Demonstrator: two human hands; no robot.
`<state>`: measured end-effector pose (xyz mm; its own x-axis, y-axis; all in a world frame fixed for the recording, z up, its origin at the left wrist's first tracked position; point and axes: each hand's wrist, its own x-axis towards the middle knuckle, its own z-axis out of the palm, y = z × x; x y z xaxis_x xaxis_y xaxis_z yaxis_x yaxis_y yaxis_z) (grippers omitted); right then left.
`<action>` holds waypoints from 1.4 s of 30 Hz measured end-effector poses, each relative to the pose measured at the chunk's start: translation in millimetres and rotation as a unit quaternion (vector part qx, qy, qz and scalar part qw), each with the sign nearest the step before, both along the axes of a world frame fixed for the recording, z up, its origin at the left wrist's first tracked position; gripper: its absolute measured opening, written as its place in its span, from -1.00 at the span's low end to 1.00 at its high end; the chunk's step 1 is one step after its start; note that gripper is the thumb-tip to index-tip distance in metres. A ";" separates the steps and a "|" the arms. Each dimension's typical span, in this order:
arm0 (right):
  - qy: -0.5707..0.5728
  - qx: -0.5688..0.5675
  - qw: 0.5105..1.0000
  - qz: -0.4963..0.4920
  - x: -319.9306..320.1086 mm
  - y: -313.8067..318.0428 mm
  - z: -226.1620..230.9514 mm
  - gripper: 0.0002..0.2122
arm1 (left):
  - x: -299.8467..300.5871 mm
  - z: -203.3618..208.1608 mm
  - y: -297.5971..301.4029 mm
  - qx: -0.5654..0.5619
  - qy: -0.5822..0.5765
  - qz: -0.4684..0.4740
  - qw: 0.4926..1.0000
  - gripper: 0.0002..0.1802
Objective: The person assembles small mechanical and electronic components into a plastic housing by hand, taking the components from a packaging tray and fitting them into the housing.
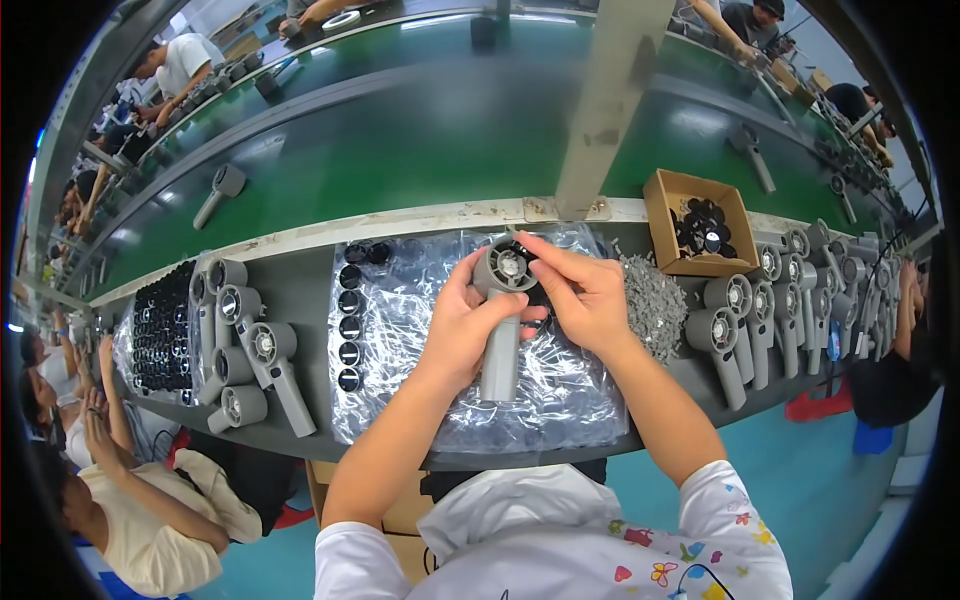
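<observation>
Grey fan held upright over the middle of the desk, above a crinkled clear plastic sheet. Left hand wrapped around the fan's handle just under the round head, thumb across the front, fingers closed firmly on it. Right hand up against the head from the right, fingertips pinched narrow on the rim and front face, touching a small dark part there; too small to tell more. Fan thus caught between both hands, head at the top, handle pointing down toward the body.

On the sheet's left edge, a column of black rings, well clear of the hands. Further left, a cluster of grey fans lying flat, and beyond them a bag of black parts. Just right of the right hand, a heap of small grey pieces. Behind that heap, an open cardboard box with black discs inside. To the far right, rows of more fans lying side by side.

Behind the desk, a green conveyor belt with a single fan lying on it, and a pale post rising from the desk's back edge.
</observation>
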<state>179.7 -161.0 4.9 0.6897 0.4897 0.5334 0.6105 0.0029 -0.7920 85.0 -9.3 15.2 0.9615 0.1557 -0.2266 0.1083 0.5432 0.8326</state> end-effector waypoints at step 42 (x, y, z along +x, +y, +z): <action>0.017 -0.037 0.998 0.041 10.3 -14.8 -0.2 -0.68 | -0.4 -3.1 2.4 0.016 -0.015 -0.016 1.000 -0.11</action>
<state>190.0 -175.8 4.7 0.6622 0.5833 0.4703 0.5834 -0.0074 -0.8122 84.7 -7.0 12.1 0.9725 0.1314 -0.1924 0.0995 0.5123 0.8530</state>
